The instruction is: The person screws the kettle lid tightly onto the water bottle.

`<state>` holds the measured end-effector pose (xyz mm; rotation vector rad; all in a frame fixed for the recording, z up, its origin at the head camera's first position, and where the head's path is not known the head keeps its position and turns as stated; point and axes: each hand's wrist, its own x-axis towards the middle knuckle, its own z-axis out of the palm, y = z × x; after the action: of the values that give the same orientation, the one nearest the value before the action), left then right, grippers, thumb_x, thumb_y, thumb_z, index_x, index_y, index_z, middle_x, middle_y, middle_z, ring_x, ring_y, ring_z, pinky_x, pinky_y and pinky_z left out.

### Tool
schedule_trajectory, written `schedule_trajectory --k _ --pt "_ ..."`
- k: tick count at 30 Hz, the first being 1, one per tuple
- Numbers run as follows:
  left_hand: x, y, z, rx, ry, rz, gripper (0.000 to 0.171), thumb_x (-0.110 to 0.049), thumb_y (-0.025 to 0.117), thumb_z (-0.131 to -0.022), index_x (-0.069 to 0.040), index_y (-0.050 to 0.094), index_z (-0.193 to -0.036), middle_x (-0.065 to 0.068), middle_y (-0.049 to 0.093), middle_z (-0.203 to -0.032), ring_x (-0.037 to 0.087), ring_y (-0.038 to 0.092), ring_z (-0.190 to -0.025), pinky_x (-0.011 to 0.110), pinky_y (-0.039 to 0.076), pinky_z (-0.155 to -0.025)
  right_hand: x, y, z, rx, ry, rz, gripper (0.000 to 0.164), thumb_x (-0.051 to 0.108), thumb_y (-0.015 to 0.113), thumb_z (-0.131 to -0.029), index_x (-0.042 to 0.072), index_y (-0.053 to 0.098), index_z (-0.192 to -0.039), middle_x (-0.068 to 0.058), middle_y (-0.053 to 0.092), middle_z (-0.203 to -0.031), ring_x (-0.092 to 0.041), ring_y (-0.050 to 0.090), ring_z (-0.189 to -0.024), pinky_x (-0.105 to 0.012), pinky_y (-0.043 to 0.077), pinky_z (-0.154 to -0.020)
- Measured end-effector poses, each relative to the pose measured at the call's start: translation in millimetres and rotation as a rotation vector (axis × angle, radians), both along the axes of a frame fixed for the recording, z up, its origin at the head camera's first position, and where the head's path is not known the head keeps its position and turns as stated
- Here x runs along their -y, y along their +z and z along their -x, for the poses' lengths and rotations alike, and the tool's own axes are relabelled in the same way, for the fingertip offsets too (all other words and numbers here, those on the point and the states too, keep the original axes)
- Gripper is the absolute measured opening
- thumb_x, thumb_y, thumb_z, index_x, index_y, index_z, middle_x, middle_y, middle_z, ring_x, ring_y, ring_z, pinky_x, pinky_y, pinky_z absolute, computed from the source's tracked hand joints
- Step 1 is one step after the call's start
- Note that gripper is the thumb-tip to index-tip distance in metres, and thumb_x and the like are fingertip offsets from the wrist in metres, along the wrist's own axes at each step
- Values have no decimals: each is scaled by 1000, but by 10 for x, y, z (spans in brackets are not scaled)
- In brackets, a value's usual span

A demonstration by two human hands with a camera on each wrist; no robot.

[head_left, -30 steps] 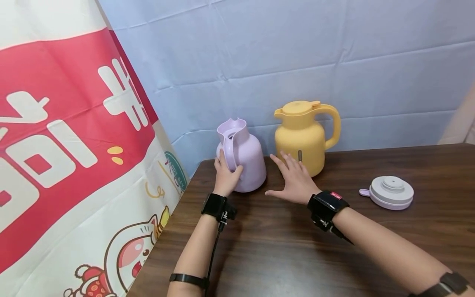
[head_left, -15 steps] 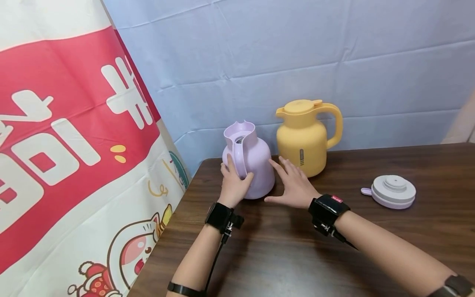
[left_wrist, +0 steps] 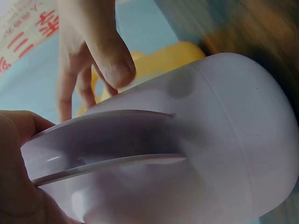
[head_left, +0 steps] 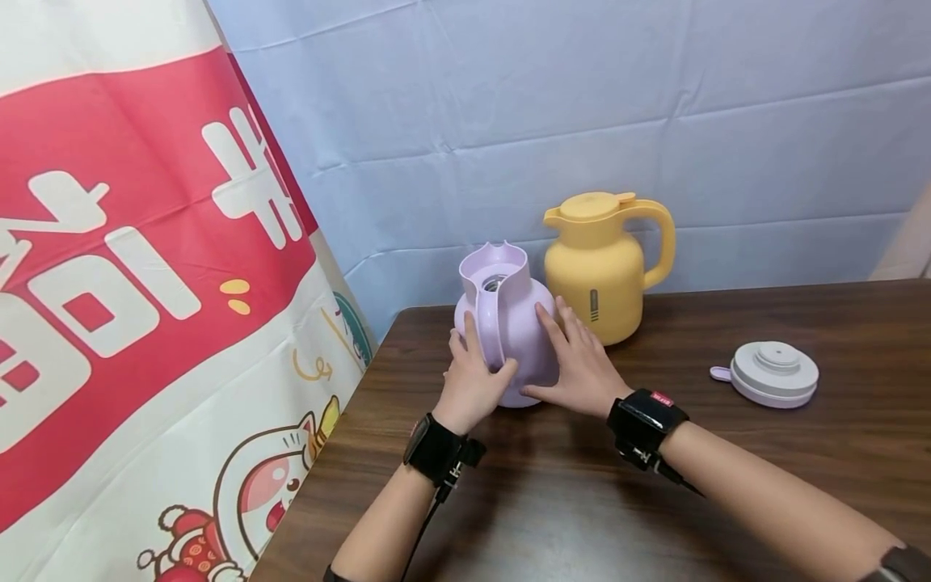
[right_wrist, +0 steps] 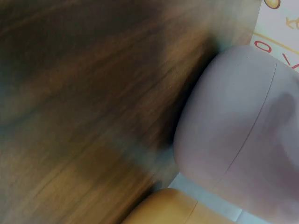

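Note:
A lilac thermos jug (head_left: pixel 522 327) with an uncovered mouth stands on the table, its handle toward me. My left hand (head_left: pixel 471 384) grips the handle; in the left wrist view, thumb and fingers wrap its upper part. My right hand (head_left: pixel 582 361) has spread, mostly straight fingers along the jug's right side, fingertips right at its body. From above, the left wrist view shows the right hand (left_wrist: pixel 93 42) over the jug's flank. The jug's lower body (right_wrist: pixel 224 116) fills the right side of the right wrist view, with the right hand out of that frame.
Just behind and right of the lilac jug stands a yellow thermos jug (head_left: pixel 607 283), its lid on. A grey-and-lilac lid (head_left: pixel 775 372) lies on the wooden table (head_left: pixel 727 485) to the right. Blue cloth (head_left: pixel 553 105) hangs behind, and a printed banner (head_left: pixel 138 202) hangs at the left.
The lilac jug has moved right and toward me with my left hand. It now reaches my right hand, which has stayed nearly in place, and overlaps the yellow jug's edge.

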<state>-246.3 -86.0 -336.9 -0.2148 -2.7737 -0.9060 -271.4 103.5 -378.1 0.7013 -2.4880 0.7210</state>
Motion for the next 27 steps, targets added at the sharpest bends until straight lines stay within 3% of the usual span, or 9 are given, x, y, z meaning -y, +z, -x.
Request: schedule_trajectory --k 5,13,21,27 --pt "-48 31 -112 1 -10 49 95 -43 56 -84 -8 2 -152 30 16 -148 47 52 -109 65 33 -93 -20 -16 -27 -24 -15 14 126 59 80 -63 23 1 -154 -22 3 -155 -47 14 -137 -66 22 -102" --pt "-115 54 -261 -26 -64 34 94 -41 58 -84 -7 2 -152 31 17 -146 46 51 -111 60 36 -95 -143 4 -194 -39 -2 36 126 54 84 -61 23 4 -153 -21 3 -156 -41 15 -139 -66 24 -100" --pt "-182 8 -480 -74 -62 135 92 -47 57 -85 -6 8 -151 27 24 -146 41 43 -125 69 29 -95 -222 -64 -390 -86 -3 63 125 47 87 -60 21 8 -153 -22 6 -154 -47 28 -131 -65 32 -94" --pt "-210 -14 -683 -123 -41 227 93 -49 56 -86 -5 7 -152 28 27 -145 39 49 -121 71 25 -95 -247 -96 -561 -105 8 73 124 40 90 -59 18 12 -153 -23 9 -154 -48 34 -127 -64 36 -92"
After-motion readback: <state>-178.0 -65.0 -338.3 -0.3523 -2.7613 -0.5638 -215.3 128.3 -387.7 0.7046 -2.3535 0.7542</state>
